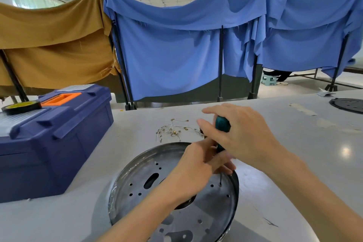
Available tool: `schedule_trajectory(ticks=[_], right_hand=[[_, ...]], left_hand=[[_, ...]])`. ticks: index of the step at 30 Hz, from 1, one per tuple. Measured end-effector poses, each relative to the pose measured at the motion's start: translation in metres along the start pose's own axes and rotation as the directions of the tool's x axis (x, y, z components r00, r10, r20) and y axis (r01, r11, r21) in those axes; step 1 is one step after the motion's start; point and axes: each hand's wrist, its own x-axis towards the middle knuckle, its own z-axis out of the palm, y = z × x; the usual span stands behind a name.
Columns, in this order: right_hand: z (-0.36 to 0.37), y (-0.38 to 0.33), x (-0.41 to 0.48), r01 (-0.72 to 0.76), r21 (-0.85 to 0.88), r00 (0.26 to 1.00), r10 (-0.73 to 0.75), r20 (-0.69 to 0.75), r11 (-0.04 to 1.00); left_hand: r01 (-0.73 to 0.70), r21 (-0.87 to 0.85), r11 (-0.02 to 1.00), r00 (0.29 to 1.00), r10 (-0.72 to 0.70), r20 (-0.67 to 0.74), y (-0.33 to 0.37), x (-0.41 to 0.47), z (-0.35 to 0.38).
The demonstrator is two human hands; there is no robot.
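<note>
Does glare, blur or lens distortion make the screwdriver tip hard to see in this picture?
Head view: the screwdriver tip on the disc shows clearly, the left hand is slightly blurred; a lamp's glare lies on the table at right, off the work; the wide lens bends the table edge.

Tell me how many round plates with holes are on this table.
2. The silver plate lies in front, under the screwdriver; the dark plate sits far right, partly cropped. Others may be out of view.
</note>
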Motion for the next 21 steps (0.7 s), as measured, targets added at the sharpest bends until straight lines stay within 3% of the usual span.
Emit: schedule_trajectory(ticks=[3,6,10,16,19,21], right_hand=[[-0.005,0.008,0.005,-0.049,0.337,0.979,-0.021,0.201,0.94],[-0.01,0.016,0.006,-0.078,0.568,0.97,-0.068,0.232,0.82],[-0.007,0.016,0.003,-0.042,0.522,0.997,0.0,0.079,0.852],[0.008,0.005,-0.004,0.018,0.185,0.975,0.024,-0.221,0.983],[0.007,0.004,0.0,0.004,0.086,0.981,0.013,-0.191,0.996],[0.0,0.009,0.002,-0.018,0.296,0.999,0.028,-0.03,0.955]], left_hand=[[0.025,0.013,1.0,0.999,-0.025,0.042,0.002,0.001,-0.007],[0.066,0.004,0.998,0.994,-0.066,0.082,0.003,0.004,-0.013],[0.054,-0.067,0.996,0.996,-0.049,0.08,0.001,0.003,-0.012],[0.035,-0.056,0.998,0.995,-0.029,0.094,-0.001,0.003,-0.009],[0.046,-0.029,0.999,0.99,-0.042,0.137,-0.001,0.004,-0.011],[0.052,-0.054,0.997,0.989,-0.044,0.143,-0.002,0.004,-0.012]])
